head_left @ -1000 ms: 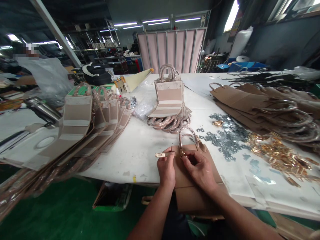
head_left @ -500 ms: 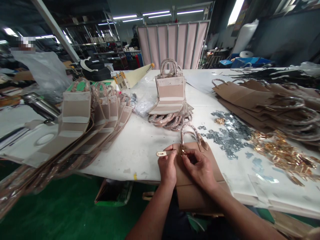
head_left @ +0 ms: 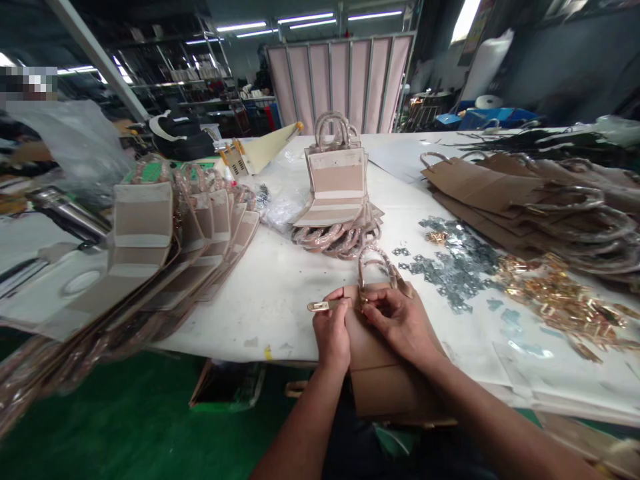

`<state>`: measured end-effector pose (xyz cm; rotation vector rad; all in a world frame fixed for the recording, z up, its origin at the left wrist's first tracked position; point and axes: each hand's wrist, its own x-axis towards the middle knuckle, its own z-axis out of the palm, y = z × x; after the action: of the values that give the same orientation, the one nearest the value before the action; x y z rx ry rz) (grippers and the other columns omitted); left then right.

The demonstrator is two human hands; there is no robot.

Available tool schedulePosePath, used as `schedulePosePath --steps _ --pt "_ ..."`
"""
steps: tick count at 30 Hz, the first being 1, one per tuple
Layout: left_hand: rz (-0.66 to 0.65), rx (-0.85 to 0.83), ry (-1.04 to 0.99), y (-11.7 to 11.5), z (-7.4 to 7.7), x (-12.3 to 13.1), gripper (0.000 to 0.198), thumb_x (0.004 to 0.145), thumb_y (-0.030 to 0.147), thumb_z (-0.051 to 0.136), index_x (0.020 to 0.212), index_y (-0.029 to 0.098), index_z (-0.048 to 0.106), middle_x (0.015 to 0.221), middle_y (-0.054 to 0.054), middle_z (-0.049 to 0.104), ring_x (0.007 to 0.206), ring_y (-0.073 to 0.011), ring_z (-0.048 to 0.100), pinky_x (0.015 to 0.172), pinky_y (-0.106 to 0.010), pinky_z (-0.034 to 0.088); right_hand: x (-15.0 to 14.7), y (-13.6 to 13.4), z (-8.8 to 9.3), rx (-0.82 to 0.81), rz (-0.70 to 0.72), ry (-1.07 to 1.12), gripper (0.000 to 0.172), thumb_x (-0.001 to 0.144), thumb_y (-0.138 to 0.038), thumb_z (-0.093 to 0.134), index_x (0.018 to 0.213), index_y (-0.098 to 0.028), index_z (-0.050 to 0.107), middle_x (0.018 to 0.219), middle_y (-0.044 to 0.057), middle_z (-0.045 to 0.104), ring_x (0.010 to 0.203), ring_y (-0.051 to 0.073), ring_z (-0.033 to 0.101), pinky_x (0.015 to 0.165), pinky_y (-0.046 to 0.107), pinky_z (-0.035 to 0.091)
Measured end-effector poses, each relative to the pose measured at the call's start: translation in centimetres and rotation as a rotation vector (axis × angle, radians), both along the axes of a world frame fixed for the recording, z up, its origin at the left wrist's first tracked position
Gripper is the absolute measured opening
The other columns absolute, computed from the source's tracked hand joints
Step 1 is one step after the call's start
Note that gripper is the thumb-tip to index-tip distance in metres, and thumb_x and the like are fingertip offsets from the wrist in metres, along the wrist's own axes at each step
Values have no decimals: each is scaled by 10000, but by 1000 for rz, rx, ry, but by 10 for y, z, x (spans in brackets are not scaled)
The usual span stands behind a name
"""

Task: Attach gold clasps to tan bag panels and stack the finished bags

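Observation:
A tan handbag panel (head_left: 383, 383) lies over the table's front edge, with a plastic-wrapped handle (head_left: 375, 257) at its far end. My left hand (head_left: 332, 337) is closed at the panel's left side on a narrow strap (head_left: 319, 307); the strap's gold-coloured metal end sticks out to the left. Just below the handle, my right hand (head_left: 403, 327) pinches a small gold-coloured metal piece (head_left: 364, 303) against the panel. The fingers partly cover this piece, so its exact shape is hidden.
Gold-coloured fittings (head_left: 560, 297) and grey metal plates (head_left: 453, 263) lie in heaps to the right. Behind them are stacked tan bag panels (head_left: 493, 190). More bag pieces stand at the middle (head_left: 336, 180) and left (head_left: 143, 217). A steel flask (head_left: 70, 213) lies far left.
My right hand's fingers have closed in slightly over the small metal piece. My left hand keeps its hold on the strap. The whole view has shifted a little.

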<state>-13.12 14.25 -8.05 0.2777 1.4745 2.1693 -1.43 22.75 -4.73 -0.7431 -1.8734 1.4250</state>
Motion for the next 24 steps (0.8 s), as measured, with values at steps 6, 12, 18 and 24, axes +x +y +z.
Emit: schedulePosePath --steps 6,12,18,24 --pt "-60 54 -169 4 3 -5 434 776 354 810 1156 160 737 1045 -76 782 946 -216 717 872 -328 524 11 3 -8 -293 -22 157 385 828 -527 838 986 -222 664 771 17 656 602 182 615 535 304 523" --pt "-183 74 -271 1 18 -10 498 671 345 886 1112 165 737 965 -69 785 814 -199 715 741 -305 534 8 7 -3 -327 6 125 401 841 -544 813 1020 -221 655 772 9 657 612 180 636 515 287 521" --pt "-207 85 -245 0 22 -11 433 672 328 902 1047 165 758 964 -68 784 836 -189 715 783 -304 547 10 10 -8 -344 15 148 365 868 -507 807 1044 -223 659 803 16 672 620 173 627 544 294 523" --pt "-256 113 -233 -2 21 -13 338 701 312 895 994 185 784 943 -58 789 816 -188 715 756 -288 543 12 8 -9 -321 89 220 228 918 -416 777 1030 -233 699 800 5 657 639 157 597 579 287 503"
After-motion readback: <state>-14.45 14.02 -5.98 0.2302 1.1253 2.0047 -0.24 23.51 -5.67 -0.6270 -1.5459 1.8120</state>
